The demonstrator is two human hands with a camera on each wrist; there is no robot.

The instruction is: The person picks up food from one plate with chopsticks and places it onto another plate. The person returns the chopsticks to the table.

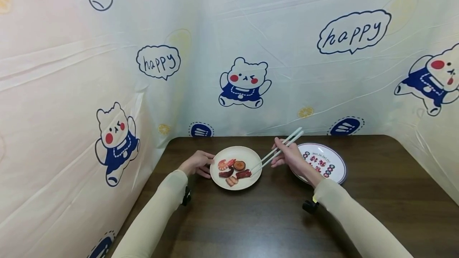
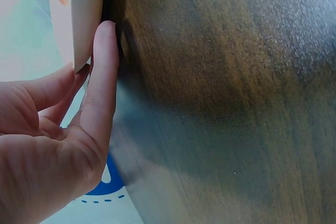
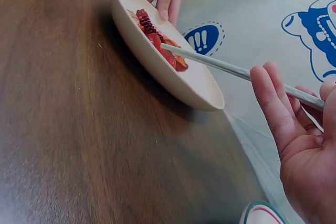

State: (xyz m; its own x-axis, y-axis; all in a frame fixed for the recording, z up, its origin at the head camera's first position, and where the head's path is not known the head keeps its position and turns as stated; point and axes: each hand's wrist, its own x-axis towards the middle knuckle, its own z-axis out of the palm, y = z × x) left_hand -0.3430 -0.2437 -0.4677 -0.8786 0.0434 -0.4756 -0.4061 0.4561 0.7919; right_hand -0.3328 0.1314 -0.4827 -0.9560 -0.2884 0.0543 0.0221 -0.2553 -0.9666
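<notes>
A cream plate (image 1: 236, 185) holds several food pieces. Among them are a pink shrimp (image 1: 226, 165), a round brown mushroom-like slice (image 1: 239, 165) and a dark red meat piece (image 1: 244, 174). At the plate's left rim, my left hand (image 1: 198, 163) grips with the thumb over the edge and a finger along the underside (image 2: 100, 87). My right hand (image 1: 291, 157) holds a pair of pale green chopsticks (image 1: 274, 155), slanting down to the left. Their tips meet the dark red piece near the plate's right side, as the right wrist view also shows (image 3: 168, 59).
A white plate (image 1: 335, 162) with red lettering and a dark blue edge lies under my right wrist, partly covered by it. The brown wooden table (image 1: 251, 222) is backed by a printed curtain (image 1: 287, 71). Dark wrist cameras (image 1: 310, 206) sit on both arms.
</notes>
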